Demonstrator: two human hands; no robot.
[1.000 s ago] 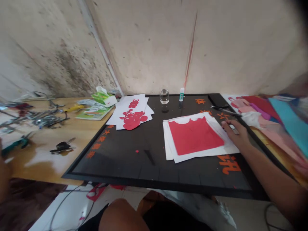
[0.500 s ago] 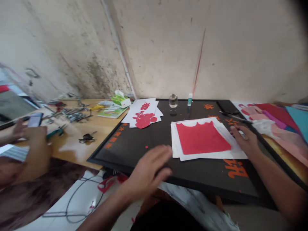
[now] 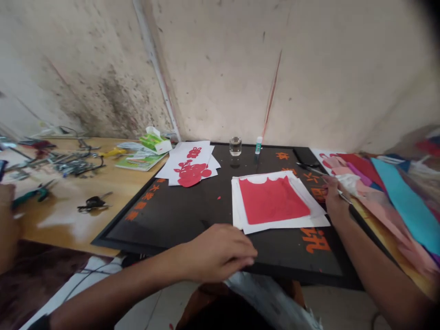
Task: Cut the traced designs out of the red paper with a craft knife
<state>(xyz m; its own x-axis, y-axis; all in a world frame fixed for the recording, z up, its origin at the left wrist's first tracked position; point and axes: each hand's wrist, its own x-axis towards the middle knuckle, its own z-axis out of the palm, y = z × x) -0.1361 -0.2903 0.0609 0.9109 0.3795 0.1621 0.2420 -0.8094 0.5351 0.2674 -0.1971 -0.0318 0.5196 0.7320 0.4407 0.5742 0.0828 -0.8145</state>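
My left hand (image 3: 223,252) hovers over the front edge of the black tabletop (image 3: 178,220), its fingers curled loosely together and the thumb near their tips; nothing shows in it. At the right, my right hand (image 3: 335,199) grips a slim, pen-like tool (image 3: 344,198) whose pale shaft sticks out behind the hand. Between the hands lies a sheet of red paper (image 3: 271,201) with a scalloped, pointed upper edge. White sheets (image 3: 318,221) lie beneath it. A tiny red paper scrap (image 3: 219,198) rests to the left.
White paper with red cut-outs (image 3: 192,173) lies back left. A glass (image 3: 235,146) and a glue stick (image 3: 258,145) stand near the wall. Coloured paper (image 3: 405,197) lies at right. Pliers (image 3: 41,193) and keys (image 3: 92,203) lie left, near another person's arm (image 3: 7,224).
My left hand has lowered and its spread fingers have drawn together. My right hand has moved just off the papers' right edge, still gripping the tool. The view has swung right.
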